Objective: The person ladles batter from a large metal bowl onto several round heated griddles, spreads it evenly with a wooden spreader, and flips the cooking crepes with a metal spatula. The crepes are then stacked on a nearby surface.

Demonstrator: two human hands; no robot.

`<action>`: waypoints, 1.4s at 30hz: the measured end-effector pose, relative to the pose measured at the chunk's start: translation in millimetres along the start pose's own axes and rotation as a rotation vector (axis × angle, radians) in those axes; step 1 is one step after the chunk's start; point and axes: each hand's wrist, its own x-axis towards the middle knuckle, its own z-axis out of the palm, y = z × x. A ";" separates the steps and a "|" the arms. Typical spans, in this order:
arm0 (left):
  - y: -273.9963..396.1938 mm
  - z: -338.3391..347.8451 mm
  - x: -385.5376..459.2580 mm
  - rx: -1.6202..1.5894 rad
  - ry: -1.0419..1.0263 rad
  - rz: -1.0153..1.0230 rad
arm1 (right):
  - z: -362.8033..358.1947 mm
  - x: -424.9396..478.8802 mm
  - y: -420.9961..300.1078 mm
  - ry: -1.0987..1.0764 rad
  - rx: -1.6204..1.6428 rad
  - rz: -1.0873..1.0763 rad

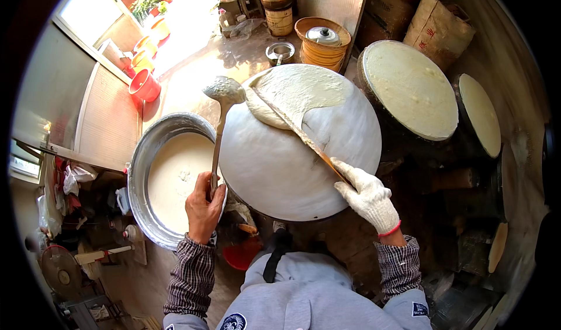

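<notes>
Bare, my left hand [204,207] grips the handle of a ladle [223,91] upright, its bowl coated with batter. Beside that hand stands a large metal basin [136,185] of pale batter [179,176]. My right hand [366,194], in a white knit glove, holds a long thin spreading stick [302,135], coated with batter toward its far end. The stick lies across a large round griddle [280,176] in front of me. Along its far side, a thick layer of batter [302,89] is spread, with a folded-looking lump against the stick; the near surface is bare.
Two more round griddles covered with pale batter, a nearer one [410,89] and a farther one [480,115], stand at right. Beyond the griddle are a wicker basket with a lid [323,36] and a small pot [280,54]. A red bucket [145,85] stands by the door; a fan [61,271] is lower left.
</notes>
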 end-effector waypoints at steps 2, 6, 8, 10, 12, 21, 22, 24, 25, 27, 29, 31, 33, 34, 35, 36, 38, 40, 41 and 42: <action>0.6 -3.9 -8.6 0.003 0.015 -0.021 | -6.6 -2.7 3.2 -0.020 0.127 0.031; 5.6 -7.0 -20.1 -0.009 0.004 -0.053 | -20.9 40.5 -2.5 0.040 0.115 0.158; 8.6 -5.0 -23.7 -0.024 -0.007 -0.042 | -9.6 53.8 9.6 0.086 -0.181 0.043; 10.0 -5.3 -28.1 -0.028 0.001 -0.074 | 5.8 45.7 8.4 0.011 -0.231 -0.058; 6.8 -7.6 -34.7 -0.028 0.017 -0.089 | 10.5 26.4 10.9 0.006 -0.165 -0.156; 15.8 -8.9 -45.5 -0.082 0.026 -0.160 | -7.0 56.8 -0.3 0.018 -0.219 -0.108; 18.4 -9.8 -47.3 -0.086 0.018 -0.188 | -3.6 51.9 4.4 -0.060 -0.113 -0.144; 16.9 -10.1 -48.6 -0.084 0.034 -0.180 | 1.1 31.9 15.8 -0.019 -0.138 -0.262; 16.3 -11.3 -49.2 -0.085 0.044 -0.176 | -4.0 21.8 11.0 -0.052 -0.138 -0.245; 19.3 -14.1 -52.6 -0.079 0.060 -0.193 | -12.0 13.9 17.4 -0.129 0.059 -0.188; 19.3 -14.5 -56.4 -0.102 0.089 -0.203 | -25.5 21.3 12.7 -0.154 0.153 -0.122; 20.3 -9.0 -58.1 -0.170 0.098 -0.198 | -26.8 39.0 0.8 -0.135 0.183 -0.021; 26.7 -7.4 -59.0 -0.169 0.075 -0.205 | -18.9 55.8 13.8 -0.021 -0.191 -0.208; 27.2 -8.3 -60.7 -0.158 0.068 -0.213 | -12.1 55.5 21.8 -0.017 -0.141 -0.312; 28.2 -8.7 -60.9 -0.147 0.060 -0.219 | -9.0 51.0 28.5 -0.011 -0.091 -0.414; 28.0 -9.9 -61.7 -0.169 0.065 -0.222 | -11.1 40.9 30.7 -0.023 -0.094 -0.419; 28.7 -11.4 -62.5 -0.211 0.077 -0.225 | -24.9 17.2 32.8 -0.128 -0.049 -0.307; 32.5 -10.3 -63.0 -0.280 0.085 -0.221 | -43.4 -0.4 31.1 -0.204 -0.024 -0.164; 34.9 -9.8 -63.0 -0.313 0.087 -0.218 | -49.6 -5.8 33.1 -0.173 0.044 -0.139; 37.6 -9.4 -61.9 -0.366 0.065 -0.226 | -51.5 -8.9 36.3 -0.131 0.152 -0.020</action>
